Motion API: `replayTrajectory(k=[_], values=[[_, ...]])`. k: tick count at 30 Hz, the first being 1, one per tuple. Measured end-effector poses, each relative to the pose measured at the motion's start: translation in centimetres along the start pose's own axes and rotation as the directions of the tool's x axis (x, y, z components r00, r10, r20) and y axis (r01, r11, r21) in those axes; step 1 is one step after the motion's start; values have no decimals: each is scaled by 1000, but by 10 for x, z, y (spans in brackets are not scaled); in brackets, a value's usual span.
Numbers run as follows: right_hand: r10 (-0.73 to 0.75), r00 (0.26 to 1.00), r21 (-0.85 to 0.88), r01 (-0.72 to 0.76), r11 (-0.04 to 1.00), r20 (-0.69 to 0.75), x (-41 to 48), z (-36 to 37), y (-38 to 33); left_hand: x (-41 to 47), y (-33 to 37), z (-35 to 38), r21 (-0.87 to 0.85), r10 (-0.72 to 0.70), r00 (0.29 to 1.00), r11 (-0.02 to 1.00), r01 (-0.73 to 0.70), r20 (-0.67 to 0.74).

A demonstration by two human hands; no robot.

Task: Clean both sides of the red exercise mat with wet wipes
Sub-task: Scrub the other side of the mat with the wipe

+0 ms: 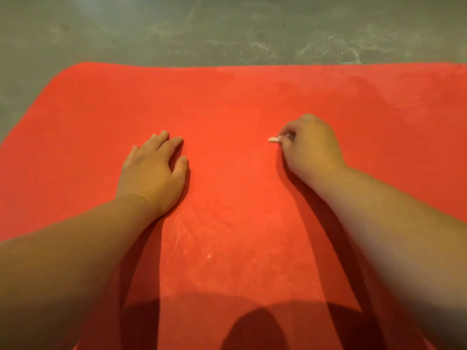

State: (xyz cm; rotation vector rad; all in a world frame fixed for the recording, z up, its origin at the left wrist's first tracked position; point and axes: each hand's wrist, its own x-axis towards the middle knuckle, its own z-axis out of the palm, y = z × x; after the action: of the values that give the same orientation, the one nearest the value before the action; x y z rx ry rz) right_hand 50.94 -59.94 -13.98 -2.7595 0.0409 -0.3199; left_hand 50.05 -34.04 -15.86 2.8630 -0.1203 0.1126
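While the right hand [313, 147] curls its fingers round a small wad of wet wipe [274, 139], only a pale tip of the wad pokes out on the thumb side, touching or just above the red exercise mat [227, 97]. Most of the wipe is hidden inside the fist. That tight hold probably lets the person bear down through the knuckles and the heel of the hand, so that the wipe scrubs rather than slides.

Well apart to the left of that grip, the left hand [154, 170] lies palm down on the mat with its fingers relaxed and slightly spread, holding nothing. It seems placed there to prop the person's weight and to pin the mat flat, so that it does not creep across the grey concrete floor [177, 29] under the rubbing.

The mat lies spread out beneath both hands. Its far edge runs beyond the grip, and one rounded corner sits far off to the left of it. Nearer the person than the grip, between the two forearms, faint pale scuffs [208, 256] show on the surface, so I judge that this side is not yet finished there. Whether the underside has been cleaned cannot be told.

As for containers, no pack of wipes and no bin comes into view, so where fresh wipes are kept, or where used ones go, cannot be said.
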Motion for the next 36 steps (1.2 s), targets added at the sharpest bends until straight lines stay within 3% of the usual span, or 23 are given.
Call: replayTrajectory(k=[1,3,6,9,10,12,14,16,17,19,21,24,26,29,31,32,34,36], values=[[137,990,25,-136,990,-37,10,0,6,0,0,0,-3,-7,1000,1000,7,-10],[156,988,39,-155,987,-19,8,10,-13,0,0,0,-1,-10,1000,1000,10,-7],[-151,987,143,143,979,47,-39,28,-72,0,4,-1,22,-24,999,999,23,41],[-500,855,235,462,855,136,-66,22,-92,1,4,-2,30,-20,999,999,19,47],[-550,822,203,518,831,151,-56,21,-83,2,4,-2,35,-20,999,999,19,41],[-466,873,83,458,885,145,-24,20,-55,1,3,-1,37,-24,999,999,23,26],[-208,977,-51,210,976,42,14,15,-19,1,2,0,37,-27,1000,999,27,10],[74,997,-82,-76,994,-27,36,13,0,2,1,0,42,-31,1000,999,31,1],[130,991,-79,-132,988,-24,37,16,-6,2,2,-1,43,-35,999,998,35,1],[61,998,-42,-61,997,8,22,26,-39,2,3,-2,55,-40,999,998,40,-3],[-193,979,73,188,979,63,-10,35,-78,2,5,-3,71,-41,999,997,42,-17],[-538,824,211,503,838,176,-39,28,-97,3,5,-3,78,-45,998,996,48,-35],[-501,850,151,480,864,162,-16,26,-71,3,5,-3,98,-52,998,994,56,-45],[-103,994,-39,105,994,43,38,16,-11,6,6,-2,119,-63,997,991,68,-46],[160,987,-38,-161,986,-12,58,12,8,10,6,-2,138,-82,995,986,89,-53],[193,981,-45,-193,980,-15,59,16,1,12,6,-4,139,-90,994,985,98,-64],[84,996,-36,-84,996,2,49,29,-31,18,9,-6,127,-93,992,987,103,-84],[-157,986,46,154,987,61,24,41,-72,18,5,-3,128,-84,991,987,97,-104]])
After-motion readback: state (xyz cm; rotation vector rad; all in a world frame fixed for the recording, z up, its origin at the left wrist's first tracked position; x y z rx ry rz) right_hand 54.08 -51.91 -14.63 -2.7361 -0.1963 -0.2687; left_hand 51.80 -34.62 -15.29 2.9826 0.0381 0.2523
